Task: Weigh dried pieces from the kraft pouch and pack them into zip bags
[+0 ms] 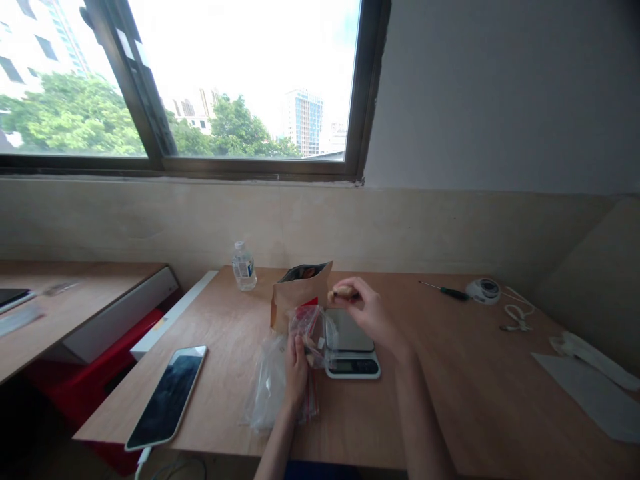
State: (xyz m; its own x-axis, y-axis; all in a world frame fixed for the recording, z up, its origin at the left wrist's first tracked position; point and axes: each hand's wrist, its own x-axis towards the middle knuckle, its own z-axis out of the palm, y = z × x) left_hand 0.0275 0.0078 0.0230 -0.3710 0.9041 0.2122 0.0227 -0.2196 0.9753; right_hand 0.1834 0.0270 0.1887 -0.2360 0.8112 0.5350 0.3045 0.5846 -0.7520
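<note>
A small tan piece of food (343,291) is pinched in the fingers of the right hand (365,312), just above a digital kitchen scale (351,347). The left hand (296,370) grasps a clear plastic bag (311,333) beside the scale, with a brown paper pouch (299,293) behind it, all on a wooden desk (450,400) – a smartphone (167,397) lies to the left.

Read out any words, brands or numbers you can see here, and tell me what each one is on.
Nothing can be read.
Water bottle: label too small.
Paper bag: print too blurred.
Display on the kitchen scale: too dark and small.
</note>
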